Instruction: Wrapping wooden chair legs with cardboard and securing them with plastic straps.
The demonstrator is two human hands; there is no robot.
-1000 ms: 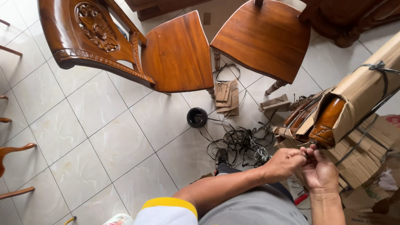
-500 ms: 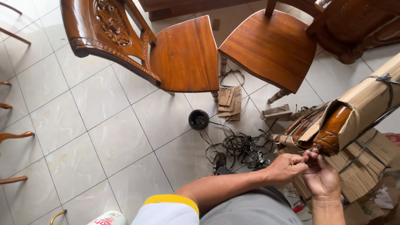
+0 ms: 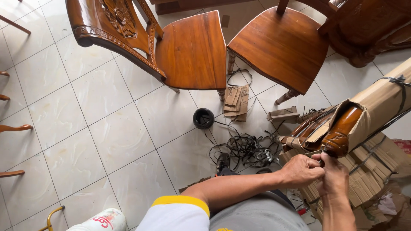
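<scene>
- Wooden chairs number two: one carved chair (image 3: 150,42) at upper left, one plain chair (image 3: 280,45) at upper centre.
- White tiled floor (image 3: 85,128) lies open across the left half; black strapping (image 3: 244,149) tangles at centre.
- The cardboard-wrapped furniture leg (image 3: 342,128) sits at right, just above both hands.
- Left hand (image 3: 302,170) and right hand (image 3: 336,177) meet, fingers pinched together at the leg's tip; what they pinch is too small to tell.

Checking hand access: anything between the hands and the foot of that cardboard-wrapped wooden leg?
Nothing visible. Left hand and right hand meet right under the foot of the wooden leg, fingertips at its tip. The cardboard wrap is torn open there, leaving the wood bare. The black strap tangle lies on the floor to the left, clear of both.
</scene>
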